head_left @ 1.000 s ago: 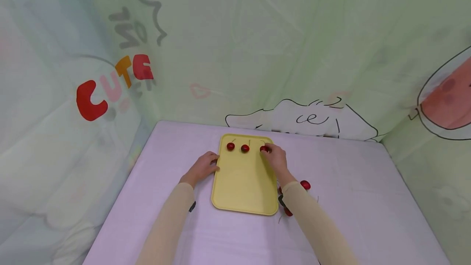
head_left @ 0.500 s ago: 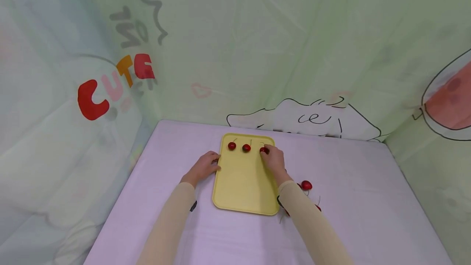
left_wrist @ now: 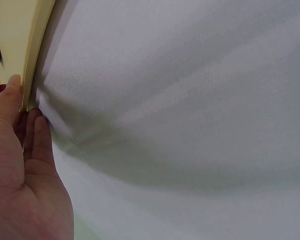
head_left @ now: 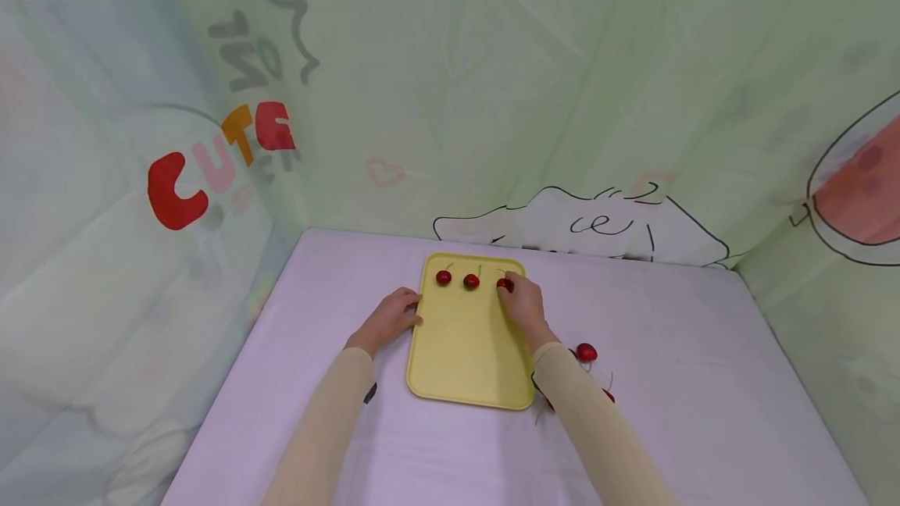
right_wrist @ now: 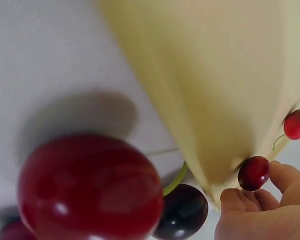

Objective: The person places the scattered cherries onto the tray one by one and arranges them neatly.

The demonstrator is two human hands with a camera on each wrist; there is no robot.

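Note:
A yellow rectangular tray (head_left: 469, 350) lies on the table, with two red cherries, one at the far left (head_left: 443, 278) and one at the far middle (head_left: 471, 282). My left hand (head_left: 388, 320) holds the tray's left rim; in the left wrist view its thumb (left_wrist: 12, 95) lies over the edge and its fingers are on the outer side. At the tray's far right corner, my right hand (head_left: 523, 303) pinches a third cherry (right_wrist: 253, 173) between thumb and fingers, close over the tray surface.
Several loose cherries lie on the lilac tablecloth right of the tray, partly hidden by the right sleeve (head_left: 591, 420); one cherry (head_left: 587, 352) shows past it. A printed curtain (head_left: 492, 100) hangs behind the table (head_left: 668, 381) and along its sides.
My right forearm has swung slightly left, uncovering another loose cherry beside the sleeve. The pinched cherry stays at the far right corner, and my left hand has stayed on the rim.

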